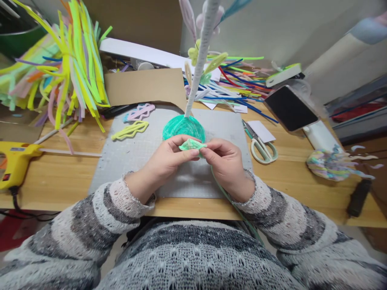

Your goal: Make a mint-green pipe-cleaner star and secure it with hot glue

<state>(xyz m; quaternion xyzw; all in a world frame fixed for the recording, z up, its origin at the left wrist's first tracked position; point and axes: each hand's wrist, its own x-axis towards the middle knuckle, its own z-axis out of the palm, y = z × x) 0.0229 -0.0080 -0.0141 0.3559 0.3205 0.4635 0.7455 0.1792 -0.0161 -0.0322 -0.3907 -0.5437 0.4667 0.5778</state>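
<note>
Between my two hands is a small light green fuzzy piece point(192, 145). My left hand point(169, 155) pinches its left part and lower edge with the thumb in front. The fingers of my right hand point(223, 161) close on its right end. A thin green strand point(222, 188) runs down from my right hand past the sleeve. Just beyond the hands stands a round green coiled base point(184, 127) on the grey mat point(127, 161), with a white wrapped stem point(198, 60) rising from it, bearing pastel loops.
Yellow point(130, 130) and pink zigzag pieces point(140, 112) lie on the mat's left. A yellow glue gun point(16, 163) and a bundle of fuzzy stems point(69, 60) are at left. Scissors point(262, 147), a phone point(292, 108), a pastel coil point(328, 164) and a dark-handled tool point(359, 197) are at right.
</note>
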